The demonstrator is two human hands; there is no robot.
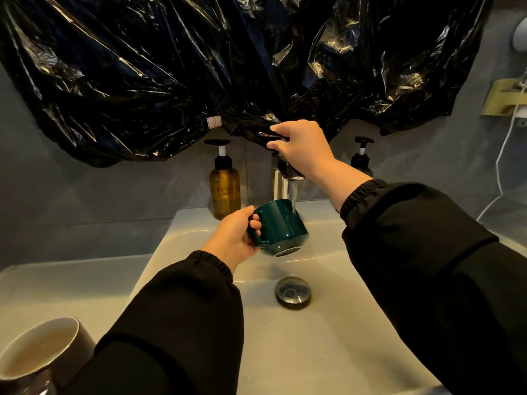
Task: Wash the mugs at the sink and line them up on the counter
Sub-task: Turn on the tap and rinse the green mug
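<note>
My left hand (234,235) grips the handle of a dark green mug (281,227), held tilted over the white sink basin (328,332), its base turned toward me. Water runs from the chrome faucet (281,182) onto the mug's rim and side. Above the spout, my right hand (301,146) holds the faucet lever between thumb and fingers. A second mug (42,356), dark outside and pale inside, stands on the counter (57,283) at the lower left, partly cut off by the frame edge.
An amber pump bottle (224,183) stands left of the faucet, and a dark pump bottle (361,158) to its right. Black plastic sheeting (199,67) hangs over the wall above. The drain stopper (293,292) sits in the basin. A white cable (502,155) hangs at the right.
</note>
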